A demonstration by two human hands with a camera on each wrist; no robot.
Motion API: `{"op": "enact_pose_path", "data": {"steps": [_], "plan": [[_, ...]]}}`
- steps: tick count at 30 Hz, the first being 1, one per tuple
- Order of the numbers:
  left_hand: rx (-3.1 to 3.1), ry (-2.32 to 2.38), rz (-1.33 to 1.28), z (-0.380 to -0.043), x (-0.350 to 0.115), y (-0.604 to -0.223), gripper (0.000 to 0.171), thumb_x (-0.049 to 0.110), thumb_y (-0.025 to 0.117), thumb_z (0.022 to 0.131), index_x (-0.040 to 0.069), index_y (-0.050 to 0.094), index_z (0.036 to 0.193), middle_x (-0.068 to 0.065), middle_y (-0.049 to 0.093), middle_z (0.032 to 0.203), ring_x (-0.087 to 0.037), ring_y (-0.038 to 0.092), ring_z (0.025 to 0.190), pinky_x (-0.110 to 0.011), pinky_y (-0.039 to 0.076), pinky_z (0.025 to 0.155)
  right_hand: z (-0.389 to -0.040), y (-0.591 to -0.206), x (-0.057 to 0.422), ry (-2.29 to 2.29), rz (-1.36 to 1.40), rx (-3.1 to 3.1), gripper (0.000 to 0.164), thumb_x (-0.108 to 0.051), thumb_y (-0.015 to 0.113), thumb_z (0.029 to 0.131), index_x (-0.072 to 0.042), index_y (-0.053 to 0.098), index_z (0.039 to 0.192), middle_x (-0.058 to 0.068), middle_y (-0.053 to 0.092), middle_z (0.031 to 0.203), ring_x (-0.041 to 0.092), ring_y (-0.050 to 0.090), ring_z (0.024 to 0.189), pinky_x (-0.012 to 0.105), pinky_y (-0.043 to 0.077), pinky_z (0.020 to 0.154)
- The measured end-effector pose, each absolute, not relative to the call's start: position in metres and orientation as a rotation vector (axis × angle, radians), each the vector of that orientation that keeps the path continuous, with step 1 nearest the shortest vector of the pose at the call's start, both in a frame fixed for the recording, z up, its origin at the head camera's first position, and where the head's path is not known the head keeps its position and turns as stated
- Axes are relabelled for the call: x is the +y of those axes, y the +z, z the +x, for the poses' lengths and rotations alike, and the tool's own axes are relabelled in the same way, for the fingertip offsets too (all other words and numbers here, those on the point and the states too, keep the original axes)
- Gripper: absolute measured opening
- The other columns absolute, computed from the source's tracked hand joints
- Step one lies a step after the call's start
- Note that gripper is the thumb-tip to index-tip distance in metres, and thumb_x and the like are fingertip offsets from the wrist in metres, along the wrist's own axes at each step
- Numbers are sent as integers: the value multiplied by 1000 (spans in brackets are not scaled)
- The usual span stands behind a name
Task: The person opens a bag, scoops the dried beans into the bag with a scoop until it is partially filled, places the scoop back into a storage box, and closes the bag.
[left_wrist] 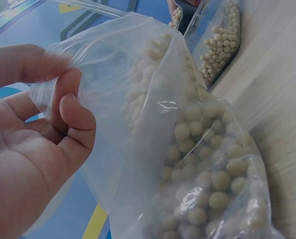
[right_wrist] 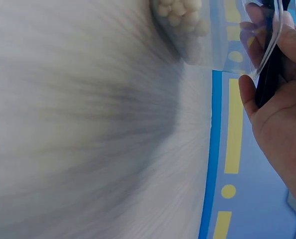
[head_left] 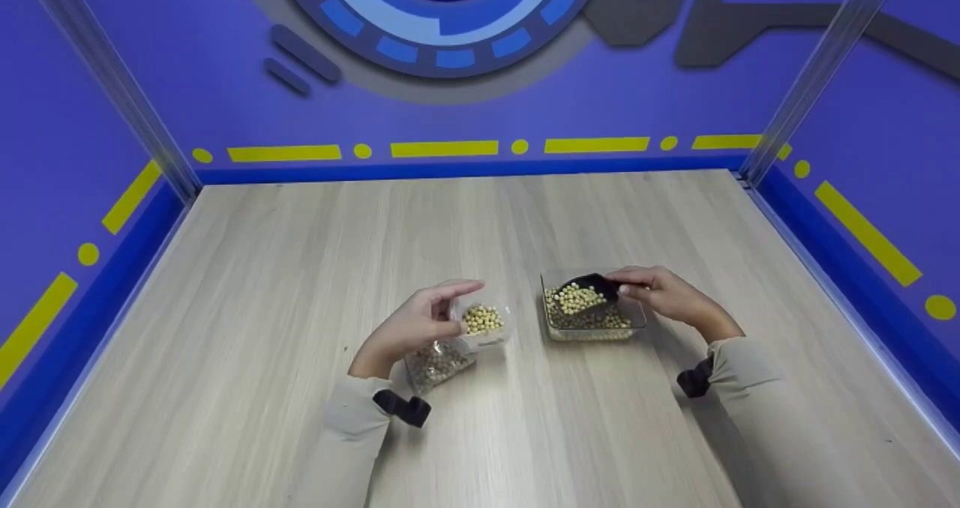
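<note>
My left hand (head_left: 420,320) pinches the top edge of a clear zip bag (left_wrist: 108,149), whose mouth gapes toward the right. Pale round beans, like soybeans (left_wrist: 220,180), fill the bag's lower part, which rests on the table. My right hand (head_left: 671,298) grips the handle of a black scoop (head_left: 611,287), with a heap of the same beans in its bowl. The scoop's bowl is within the clear rectangular container (head_left: 645,322), over a layer of beans (head_left: 600,332). In the right wrist view, the dark handle (right_wrist: 271,74) passes through my curled fingers behind the container's clear wall.
A light wood-grain table (head_left: 262,268) lies under everything. Blue panels (head_left: 450,118) with yellow markings enclose its back and both sides, with metal posts (head_left: 127,95) at the corners. Bag and container stand a short gap apart near the middle.
</note>
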State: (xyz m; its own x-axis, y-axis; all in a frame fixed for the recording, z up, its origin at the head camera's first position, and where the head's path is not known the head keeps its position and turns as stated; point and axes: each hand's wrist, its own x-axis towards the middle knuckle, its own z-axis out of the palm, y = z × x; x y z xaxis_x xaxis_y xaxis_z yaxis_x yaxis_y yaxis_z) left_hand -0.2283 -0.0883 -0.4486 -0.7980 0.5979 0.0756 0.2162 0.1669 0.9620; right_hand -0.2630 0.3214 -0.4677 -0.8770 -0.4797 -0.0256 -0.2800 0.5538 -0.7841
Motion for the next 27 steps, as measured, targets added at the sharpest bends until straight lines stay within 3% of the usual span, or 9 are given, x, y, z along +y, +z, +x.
{"op": "enact_pose_path", "data": {"steps": [5,13,16,20,23,27], "plan": [[2117,1678,778,-228,-89,-449,63,-6,57,79,3,47,141,-19,46,132,-10,38,73,-16,40,64,-264,-465,319,-1234,-636,2569,39,-15,49,99,1,54,134,25,50,138,41,42,132,43,41,103],[2130,1664,769,-228,-89,-449,64,-4,57,79,5,47,142,-16,48,131,-11,38,72,-17,40,62,-264,-461,319,-1255,-654,2584,37,-14,50,99,2,56,132,24,54,135,34,50,125,11,42,92],[2138,1662,770,-228,-89,-448,64,-4,57,79,5,47,141,-14,50,118,-11,38,71,-17,39,61,-265,-459,319,-1273,-670,2597,36,-14,50,99,2,57,131,24,56,132,15,56,119,10,43,91],[2123,1677,787,-228,-89,-448,64,-5,56,78,3,47,141,-20,49,121,-10,39,73,-17,39,62,-266,-455,315,-1308,-647,2580,36,-15,51,98,0,58,131,23,56,132,-8,53,110,10,43,91],[2103,1690,797,-228,-88,-448,64,-6,56,78,1,46,141,-21,43,138,-10,41,74,-16,41,64,-266,-453,312,-1307,-642,2575,37,-16,51,99,-1,58,131,22,56,133,-6,53,111,10,42,92],[2096,1694,791,-227,-88,-447,63,-7,56,79,0,46,141,-19,44,140,-9,42,75,-16,42,65,-266,-452,308,-1297,-664,2583,36,-17,51,99,-1,58,131,22,57,131,-2,54,113,11,43,92]]}}
